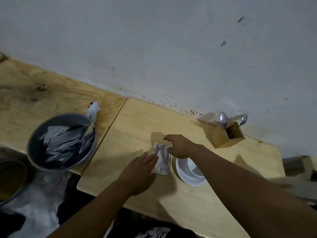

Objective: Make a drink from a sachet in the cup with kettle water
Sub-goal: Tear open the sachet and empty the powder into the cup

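Note:
A silvery sachet (162, 158) is held upright over the wooden board (137, 121), just left of a white cup (190, 172). My left hand (139, 172) grips the sachet's left edge with its fingertips. My right hand (180, 146) pinches the sachet's top right corner, with its forearm crossing over part of the cup. The cup looks empty inside. No kettle is in sight.
A grey bowl (61, 141) holding several more sachets stands at the left, with a white torn wrapper (93, 109) behind it. A wooden holder (224, 134) with two spoons (223, 118) sits against the wall at the right. A dark round container (10, 179) is at the far left edge.

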